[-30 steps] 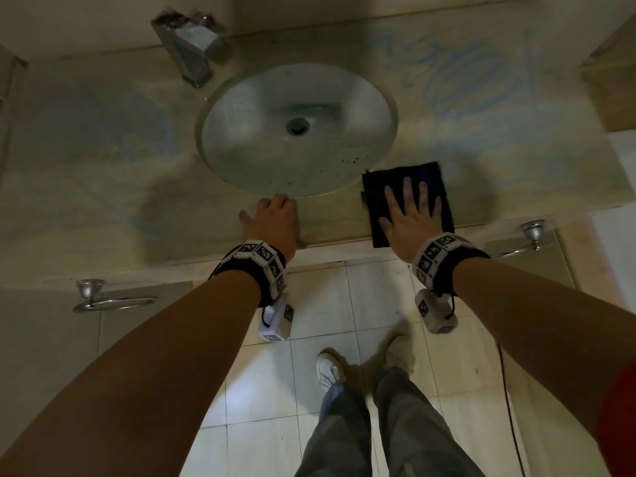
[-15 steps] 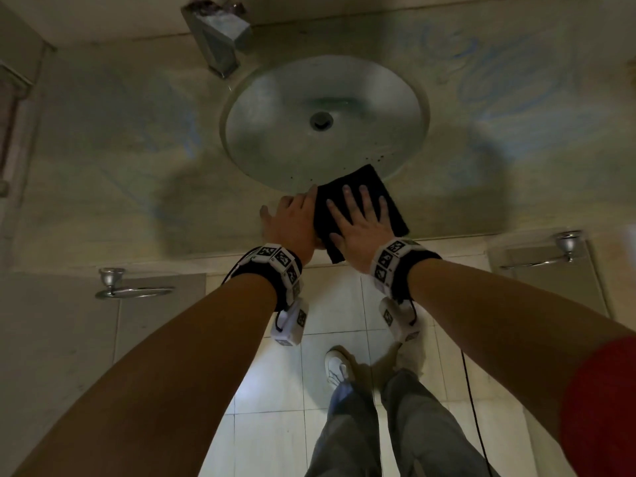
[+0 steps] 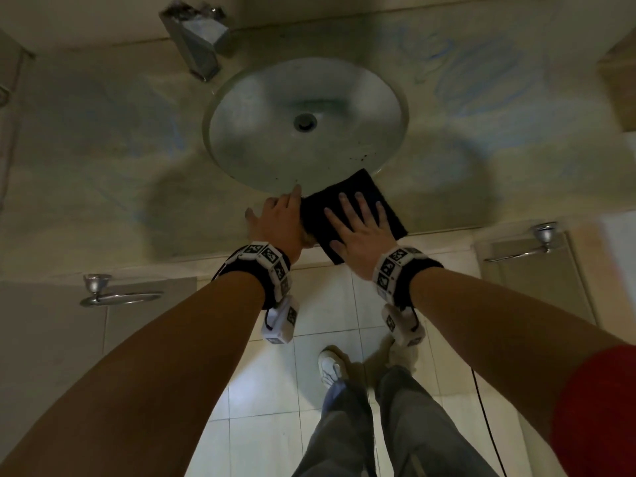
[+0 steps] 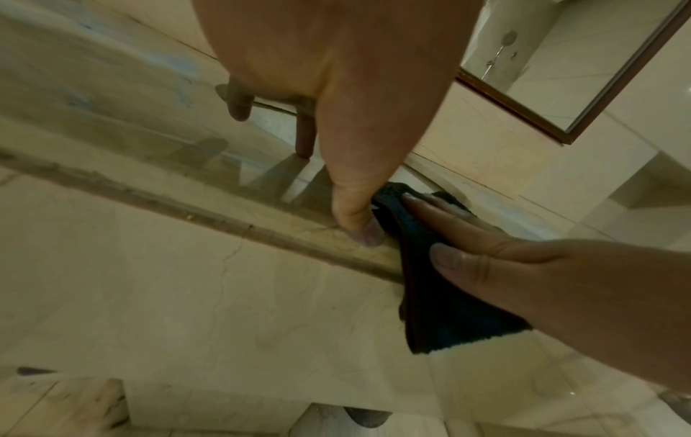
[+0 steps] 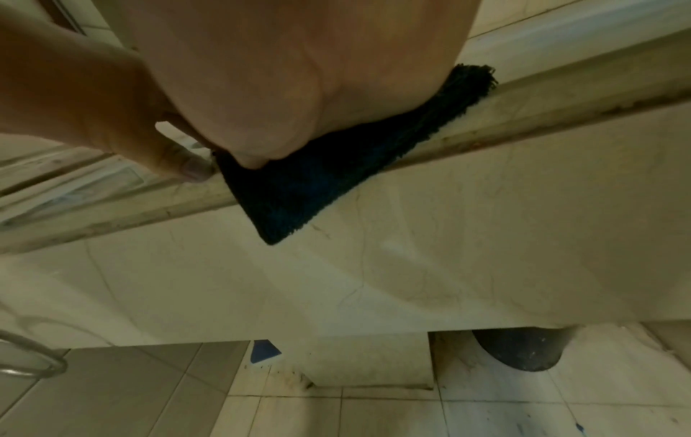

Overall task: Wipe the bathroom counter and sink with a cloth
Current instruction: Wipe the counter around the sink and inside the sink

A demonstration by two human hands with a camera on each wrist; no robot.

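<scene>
A dark cloth (image 3: 358,197) lies on the marble counter (image 3: 103,166), just in front of the round sink (image 3: 247,139). My right hand (image 3: 358,228) presses flat on it with the fingers spread. The cloth's (image 5: 299,201) near corner hangs over the counter's front edge under my right palm (image 5: 280,88). My left hand (image 3: 278,215) rests on the counter right beside the cloth, fingers straight. In the left wrist view its thumb (image 4: 359,224) touches the cloth's (image 4: 441,295) left edge, and my left hand (image 4: 336,118) holds nothing.
A square chrome faucet (image 3: 199,39) stands behind the sink at the left. Blue scribbled marks (image 3: 475,74) cover the counter at the back right, near a brown box (image 3: 619,80). Towel rings (image 3: 113,294) (image 3: 537,242) hang below the counter's front. Tiled floor lies below.
My right hand slid the cloth left along the front of the counter until it met my left hand. The left hand stayed in front of the sink.
</scene>
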